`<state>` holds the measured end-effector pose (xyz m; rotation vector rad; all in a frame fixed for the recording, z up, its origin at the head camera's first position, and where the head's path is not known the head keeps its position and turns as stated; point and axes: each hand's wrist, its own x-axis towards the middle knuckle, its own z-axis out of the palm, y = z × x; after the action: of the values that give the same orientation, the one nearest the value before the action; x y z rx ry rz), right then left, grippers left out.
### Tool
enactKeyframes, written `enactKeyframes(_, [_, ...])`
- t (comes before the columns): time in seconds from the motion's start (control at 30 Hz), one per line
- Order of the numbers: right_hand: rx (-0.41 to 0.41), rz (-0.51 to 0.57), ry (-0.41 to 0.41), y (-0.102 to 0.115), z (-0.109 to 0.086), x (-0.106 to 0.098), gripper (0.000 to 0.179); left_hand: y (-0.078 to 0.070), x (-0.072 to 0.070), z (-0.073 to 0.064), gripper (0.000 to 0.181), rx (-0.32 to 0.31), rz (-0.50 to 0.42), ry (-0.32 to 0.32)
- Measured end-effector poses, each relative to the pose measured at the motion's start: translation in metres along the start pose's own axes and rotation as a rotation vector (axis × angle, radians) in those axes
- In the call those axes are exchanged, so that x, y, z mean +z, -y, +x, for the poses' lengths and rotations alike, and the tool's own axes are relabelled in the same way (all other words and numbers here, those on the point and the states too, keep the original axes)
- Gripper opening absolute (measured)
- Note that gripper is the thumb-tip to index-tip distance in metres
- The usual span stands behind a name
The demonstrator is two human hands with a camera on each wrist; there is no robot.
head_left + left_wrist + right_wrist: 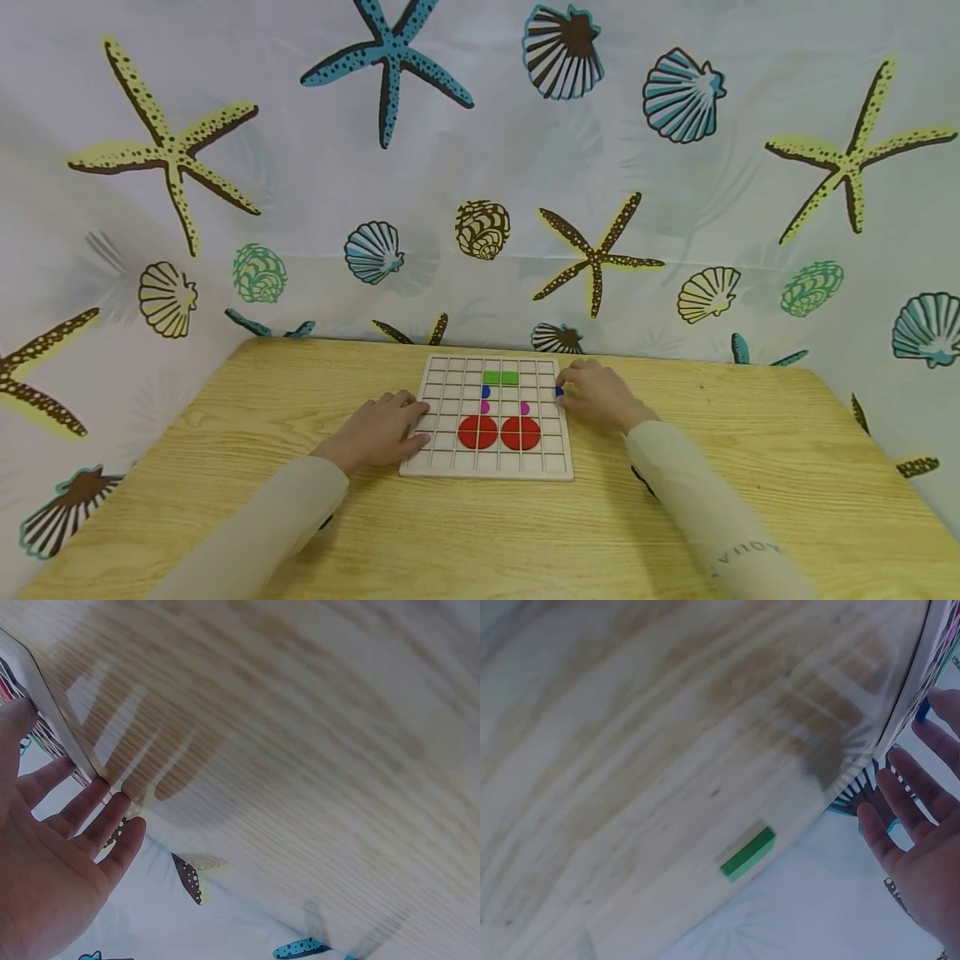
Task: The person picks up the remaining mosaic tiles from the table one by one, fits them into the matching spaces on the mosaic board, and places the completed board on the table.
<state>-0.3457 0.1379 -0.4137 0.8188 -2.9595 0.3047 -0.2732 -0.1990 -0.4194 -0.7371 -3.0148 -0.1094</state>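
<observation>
A white gridded board lies flat on the table. My left hand rests at its left edge, the thumb on the rim and the fingers spread loosely along the side. At the right edge, my right hand pinches a small blue piece between thumb and index finger, its other fingers loosely extended. On the board sit two green squares, a blue half-disc, two magenta half-discs and two red discs crossed by the grid lines.
A loose green block lies on the wooden table, past the right hand, hidden from the head view. A white cloth printed with shells and starfish hangs along the table's back and sides.
</observation>
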Motion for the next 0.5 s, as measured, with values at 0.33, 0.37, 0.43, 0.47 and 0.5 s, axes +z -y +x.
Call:
enactKeyframes(0.33, [-0.035, -0.013, -0.010, 0.020, 0.012, 0.003, 0.023, 0.001, 0.000, 0.001, 0.049, 0.005, -0.006, 0.011])
enactKeyframes(0.37, [-0.034, -0.012, -0.006, 0.022, 0.013, 0.003, 0.023, 0.001, 0.001, 0.001, 0.049, 0.006, -0.004, 0.011])
enactKeyframes(0.43, [-0.035, -0.017, -0.003, 0.025, 0.015, 0.004, 0.023, 0.002, 0.001, 0.001, 0.049, 0.006, -0.002, 0.012])
enactKeyframes(0.47, [-0.035, -0.018, -0.001, 0.026, 0.016, 0.004, 0.023, 0.001, 0.001, 0.001, 0.049, 0.005, -0.001, 0.013])
enactKeyframes(0.5, [-0.036, -0.016, -0.003, 0.027, 0.017, 0.005, 0.023, 0.001, 0.001, 0.001, 0.049, 0.003, -0.002, 0.014])
